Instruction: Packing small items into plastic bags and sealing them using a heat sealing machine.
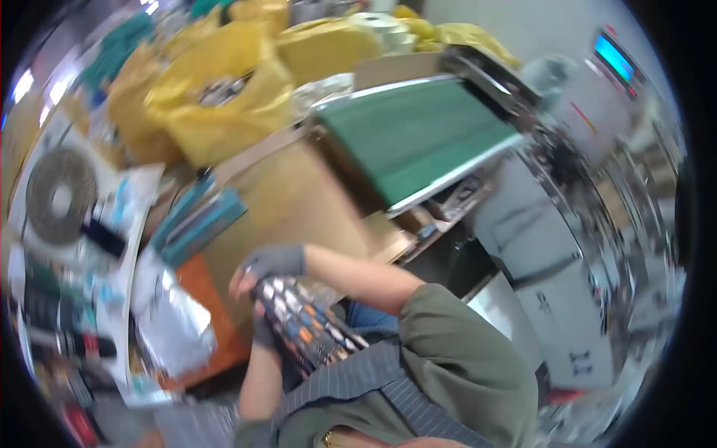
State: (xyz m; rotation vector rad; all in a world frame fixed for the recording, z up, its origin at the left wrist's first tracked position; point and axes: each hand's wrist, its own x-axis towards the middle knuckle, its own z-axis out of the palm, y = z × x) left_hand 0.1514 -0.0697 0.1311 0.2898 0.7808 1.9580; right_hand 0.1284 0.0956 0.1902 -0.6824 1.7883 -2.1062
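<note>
"What was farthest left of the hands?"

"A round disc (pixel 61 196) with a pale hub, beside a white table (pixel 142 228). Nearer the left hand, a silver bag (pixel 175 321) lay crumpled, and a teal tray (pixel 200 222) sat beyond it."

"And between that bag and the hand?"

"An orange board (pixel 224 332). Farther off, past both hands, a yellow bag (pixel 254 116) gaped open."

"How was the left hand (pixel 264 328)?"

"In a grey fingerless glove, closed on the bundle (pixel 308 325) along its left side; most of its fingers were hidden."

"The right?"

"The right hand (pixel 270 263), gloved alike, curved over the bundle's far end. It was blurred; I couldn't tell how firmly it gripped."

"Where was the bundle, then?"

"Between the hands and the person's apron (pixel 336 377), slanting, its pieces dark, orange and pale."

"Farther right?"

"Cardboard (pixel 302 198) just beyond the right hand, then a green belt (pixel 418 127), grey boxes (pixel 564 317) and a blue screen (pixel 614 58), well apart from it."
</note>
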